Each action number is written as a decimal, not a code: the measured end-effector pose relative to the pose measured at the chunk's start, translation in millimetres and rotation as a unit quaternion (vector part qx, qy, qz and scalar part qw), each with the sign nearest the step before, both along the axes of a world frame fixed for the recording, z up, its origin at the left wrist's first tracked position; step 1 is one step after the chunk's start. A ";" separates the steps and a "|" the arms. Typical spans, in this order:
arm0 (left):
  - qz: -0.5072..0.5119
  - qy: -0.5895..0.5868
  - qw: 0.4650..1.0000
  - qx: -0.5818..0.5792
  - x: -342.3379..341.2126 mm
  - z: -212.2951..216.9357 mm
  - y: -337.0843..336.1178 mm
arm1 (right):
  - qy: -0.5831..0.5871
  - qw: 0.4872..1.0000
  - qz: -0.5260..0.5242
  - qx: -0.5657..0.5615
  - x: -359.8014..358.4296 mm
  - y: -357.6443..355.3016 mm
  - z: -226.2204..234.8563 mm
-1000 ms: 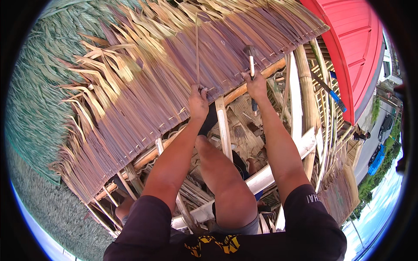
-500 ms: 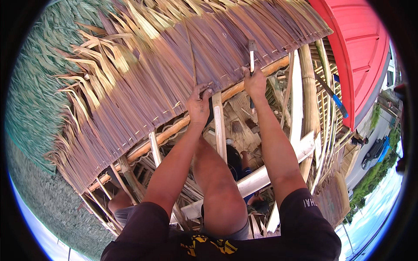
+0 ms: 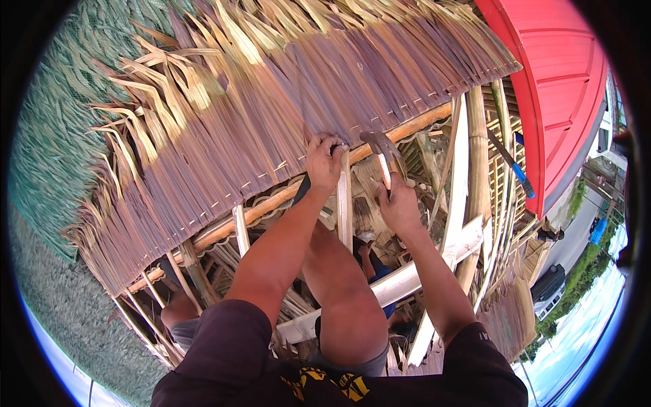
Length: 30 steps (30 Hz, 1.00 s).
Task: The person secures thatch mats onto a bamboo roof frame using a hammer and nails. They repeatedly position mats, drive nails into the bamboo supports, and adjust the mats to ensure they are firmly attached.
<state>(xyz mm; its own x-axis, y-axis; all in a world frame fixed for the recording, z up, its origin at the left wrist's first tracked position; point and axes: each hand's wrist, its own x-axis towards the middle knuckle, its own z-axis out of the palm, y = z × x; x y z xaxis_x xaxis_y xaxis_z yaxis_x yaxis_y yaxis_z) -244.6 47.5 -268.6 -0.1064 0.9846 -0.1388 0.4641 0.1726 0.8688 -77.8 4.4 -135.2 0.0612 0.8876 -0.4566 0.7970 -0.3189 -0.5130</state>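
My right hand (image 3: 398,203) is wrapped round the handle of a claw hammer (image 3: 386,154). The hammer's head is close to the right of my left hand (image 3: 327,163), over the lower edge of a dried palm-leaf thatch panel (image 3: 298,102). My left fingers are pinched together at that edge, by the top of a pale wooden strip (image 3: 344,203). Whatever small thing they hold is too small to make out. Along the panel's edge runs an orange-brown pole (image 3: 271,205), partly behind my left hand.
Below are bamboo posts (image 3: 479,149), a pale split-bamboo beam (image 3: 400,283) and a person in blue, mostly hidden. A blue-handled saw (image 3: 519,173) hangs right, near a red metal roof (image 3: 563,88). Green netting (image 3: 61,136) covers the left side. A road shows far right.
My right hand and the hammer have come down from over the thatch to beside my left hand. My left hand has shifted slightly right, still pinched at the panel's edge.
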 end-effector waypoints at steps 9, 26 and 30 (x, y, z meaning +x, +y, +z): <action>-0.014 0.020 1.000 0.005 -1.8 2.3 0.3 | -0.014 0.998 0.061 -0.026 -20.5 11.2 -4.5; -0.127 -0.035 0.990 -0.044 -32.8 8.2 0.5 | 0.034 0.998 0.037 0.046 -27.8 13.3 0.9; -0.138 -0.018 0.989 -0.055 -31.9 8.0 1.7 | 0.060 0.994 0.016 0.095 -27.7 17.4 -8.8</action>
<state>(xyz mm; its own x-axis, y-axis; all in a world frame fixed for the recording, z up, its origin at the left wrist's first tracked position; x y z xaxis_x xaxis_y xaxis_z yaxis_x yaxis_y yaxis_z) -276.6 49.2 -260.6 0.1712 0.9543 -0.2451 0.4760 0.1377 0.8686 -105.5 21.8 -144.0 -0.0121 0.9588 -0.2839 0.7348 -0.1841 -0.6528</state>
